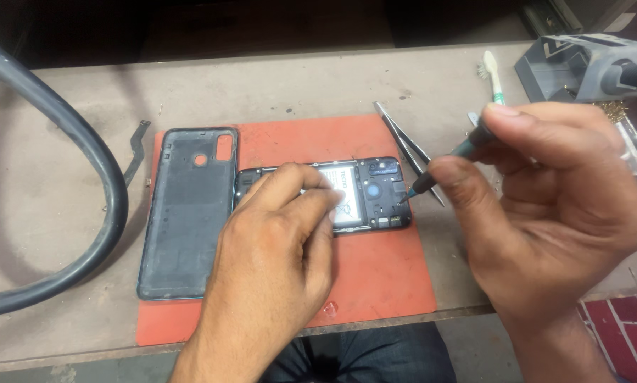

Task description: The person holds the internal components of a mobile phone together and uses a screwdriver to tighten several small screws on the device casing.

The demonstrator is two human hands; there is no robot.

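The opened phone [375, 191] lies face down on an orange mat [375, 284] at the middle of the worktop [297, 85], its back removed so the dark inner frame, a round camera part and a pale rectangular label on the battery show. That label is white with dark print and sits in the phone's middle, partly hidden by the left hand [276, 241]. The left hand rests on the phone with fingers curled down, pressing it to the mat and grasping nothing else. The right hand [545, 206] is closed around a slim dark-green screwdriver [446, 159], pinched between thumb and fingers, its tip touching the phone's right edge. Just left of the phone lies the detached dark back cover [187, 213], inner side up. Behind the screwdriver, metal tweezers [403, 142] lie slanting across the mat's far right corner. A toothbrush [493, 78] lies farther right, a grey tool stand [580, 67] at the far right, and a thick black hose [84, 163] curves across the left.
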